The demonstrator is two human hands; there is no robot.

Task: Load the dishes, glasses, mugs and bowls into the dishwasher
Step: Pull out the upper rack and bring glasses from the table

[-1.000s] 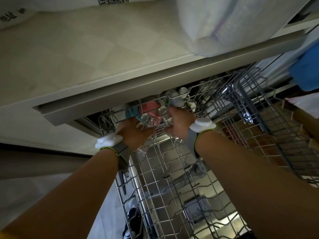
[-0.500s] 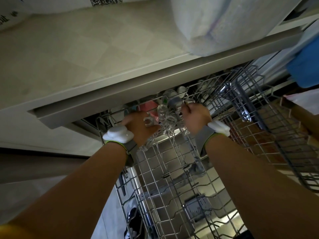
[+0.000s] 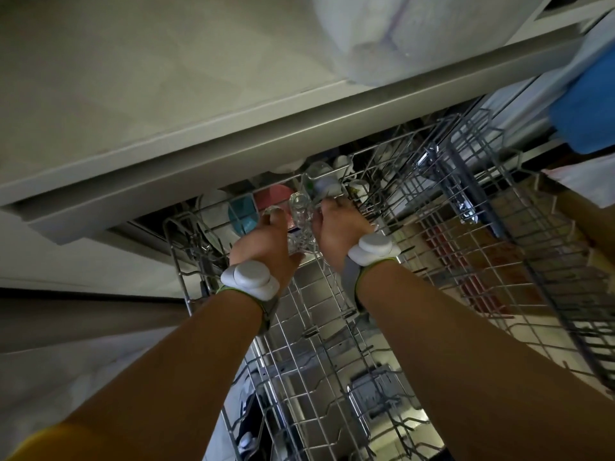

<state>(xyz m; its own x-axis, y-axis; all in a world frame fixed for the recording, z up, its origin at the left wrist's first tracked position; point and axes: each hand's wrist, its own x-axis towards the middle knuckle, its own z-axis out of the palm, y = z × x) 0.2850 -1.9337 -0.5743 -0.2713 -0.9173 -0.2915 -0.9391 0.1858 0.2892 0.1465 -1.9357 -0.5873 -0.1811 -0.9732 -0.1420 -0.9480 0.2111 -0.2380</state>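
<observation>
While both hands point(image 3: 299, 232) (fingers curled) grip glasses point(image 3: 301, 224).

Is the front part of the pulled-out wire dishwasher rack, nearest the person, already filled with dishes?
No: the near stretch of the grey wire dishwasher rack shows only bare tines, while both hands work at its far end under the counter.

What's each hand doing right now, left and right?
Left hand: curled round a clear glass over the dishwasher rack.
Right hand: fingers curled at the same cluster of glassware; what it holds cannot be told.
</observation>
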